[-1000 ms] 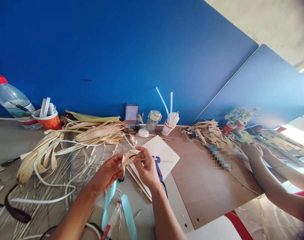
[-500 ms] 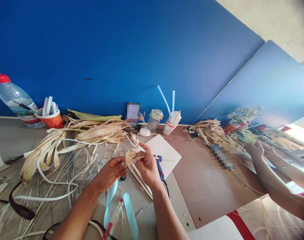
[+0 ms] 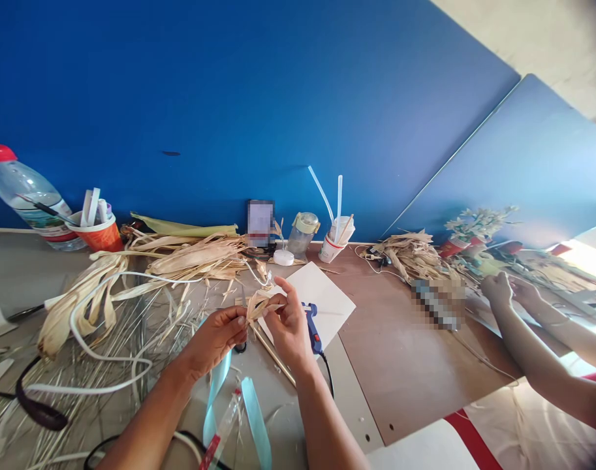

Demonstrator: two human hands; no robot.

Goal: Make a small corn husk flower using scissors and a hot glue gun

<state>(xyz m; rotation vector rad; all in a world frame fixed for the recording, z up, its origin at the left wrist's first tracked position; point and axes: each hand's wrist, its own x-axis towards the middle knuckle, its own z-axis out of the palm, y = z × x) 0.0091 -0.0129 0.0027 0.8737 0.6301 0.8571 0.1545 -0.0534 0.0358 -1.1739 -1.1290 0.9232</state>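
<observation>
Both of my hands meet over the middle of the table, holding a small piece of dried corn husk (image 3: 256,307) that fans into pointed, petal-like strips. My left hand (image 3: 222,331) pinches its base between thumb and fingertips. On the other side, my right hand (image 3: 286,320) grips the strips with thumb and fingers, its index finger raised. Beneath my right hand lies a white sheet of paper (image 3: 334,297), with a blue glue gun (image 3: 313,329) at its edge. Scissors are partly hidden behind my left hand; a black handle loop (image 3: 239,347) shows.
Dried husks (image 3: 194,258) and thin wires (image 3: 106,391) cover the left side. Light-blue ribbon (image 3: 255,418) lies in front. At the back stand a bottle (image 3: 38,202), a red cup (image 3: 99,232), a jar (image 3: 303,235) and a straw cup (image 3: 333,247). A co-worker's hands (image 3: 510,290) are at the right.
The husk strips between my hands look slightly more spread, and my right fingers have shifted a little. My left hand keeps its pinch. The co-worker's hands have moved slightly left.
</observation>
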